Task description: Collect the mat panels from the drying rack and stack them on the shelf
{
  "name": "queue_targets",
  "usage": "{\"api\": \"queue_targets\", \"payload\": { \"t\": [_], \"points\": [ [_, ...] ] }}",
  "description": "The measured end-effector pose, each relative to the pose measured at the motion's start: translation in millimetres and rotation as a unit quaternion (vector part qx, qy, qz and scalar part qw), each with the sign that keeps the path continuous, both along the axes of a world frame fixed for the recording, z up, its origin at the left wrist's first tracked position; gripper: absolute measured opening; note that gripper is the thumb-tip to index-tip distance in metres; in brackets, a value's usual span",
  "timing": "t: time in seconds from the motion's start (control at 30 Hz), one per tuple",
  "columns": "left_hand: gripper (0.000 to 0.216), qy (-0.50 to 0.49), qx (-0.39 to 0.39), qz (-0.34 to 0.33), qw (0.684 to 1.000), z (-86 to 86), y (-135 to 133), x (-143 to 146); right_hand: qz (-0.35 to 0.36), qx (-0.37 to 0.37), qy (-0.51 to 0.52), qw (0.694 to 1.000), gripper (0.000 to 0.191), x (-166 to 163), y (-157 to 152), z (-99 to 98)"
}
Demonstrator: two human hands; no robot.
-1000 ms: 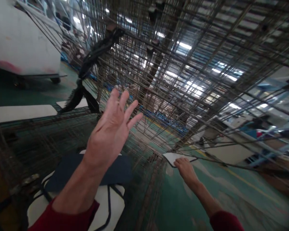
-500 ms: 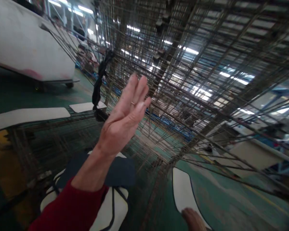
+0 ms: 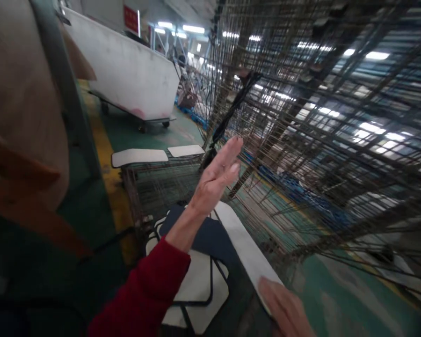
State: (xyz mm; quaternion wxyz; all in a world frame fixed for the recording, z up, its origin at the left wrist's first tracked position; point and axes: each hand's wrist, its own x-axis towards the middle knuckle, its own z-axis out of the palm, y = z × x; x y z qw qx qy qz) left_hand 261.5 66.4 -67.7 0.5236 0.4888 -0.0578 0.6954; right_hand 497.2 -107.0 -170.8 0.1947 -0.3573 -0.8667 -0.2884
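Observation:
My left hand (image 3: 217, 175) is raised in front of a tall wire-mesh rack (image 3: 319, 121), fingers stretched out together, holding nothing. It hovers close to the mesh wires. My right hand (image 3: 284, 306) is low at the bottom edge and blurred. It rests on the near end of a long white flat piece (image 3: 243, 245) that slants across the lower wire shelf. Its fingers are smeared. Below my left arm lies a stack of white pieces with dark edging (image 3: 196, 285) and a navy piece (image 3: 203, 236).
A dark strap (image 3: 231, 110) hangs on the rack. Two more white flat pieces (image 3: 140, 156) lie on a low wire shelf further back. A white wheeled bin (image 3: 126, 75) stands on the green floor beyond. A large tan roll (image 3: 17, 93) fills the left edge.
The view has swung left and down. My left hand stays raised and open. The long white piece has come across onto the lower shelf, with my right hand at its near end.

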Motion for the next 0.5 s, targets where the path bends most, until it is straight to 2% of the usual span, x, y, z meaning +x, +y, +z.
{"api": "queue_targets", "payload": {
  "t": [0.07,0.13,0.17,0.2,0.23,0.27,0.3,0.37,0.47,0.5],
  "points": [
    [0.047,0.002,-0.046,0.026,0.999,-13.4,-1.0,-18.3,-0.011,-0.010,0.055,0.998,0.056,-35.2,13.0,-52.1],
    [0.048,0.040,-0.104,0.068,0.991,-36.1,-0.6,-39.2,-0.043,-0.097,0.060,0.993,0.046,-62.2,19.5,-103.8],
    [0.051,0.069,-0.136,0.091,0.984,-51.4,0.0,-50.2,-0.042,-0.139,0.069,0.987,0.053,-71.2,20.6,-125.1],
    [0.054,0.114,-0.171,0.118,0.972,-69.1,0.5,-61.2,-0.035,-0.173,0.078,0.981,0.068,-77.2,21.2,-141.0],
    [0.057,0.177,-0.223,0.156,0.946,-88.7,0.6,-71.8,-0.031,-0.200,0.082,0.976,0.079,-80.4,22.2,-150.4],
    [0.060,0.208,-0.261,0.170,0.927,-109.2,-0.2,-81.4,-0.038,-0.215,0.083,0.972,0.082,-81.6,24.5,-152.5],
    [0.063,0.228,-0.290,0.183,0.911,-129.7,-1.9,-89.5,-0.054,-0.215,0.083,0.972,0.078,-81.5,28.7,-146.9],
    [0.068,0.274,-0.350,0.211,0.870,-167.4,-7.9,-100.2,-0.100,-0.170,0.081,0.977,0.063,-80.0,43.2,-114.4],
    [0.075,0.330,-0.402,0.231,0.822,-207.9,-19.2,-101.7,-0.145,-0.004,0.075,0.987,0.061,-76.0,70.6,-27.3],
    [0.073,0.343,-0.405,0.232,0.815,-216.7,-22.5,-99.7,-0.151,0.086,0.067,0.982,0.065,-72.4,79.0,6.5]
  ]
}}
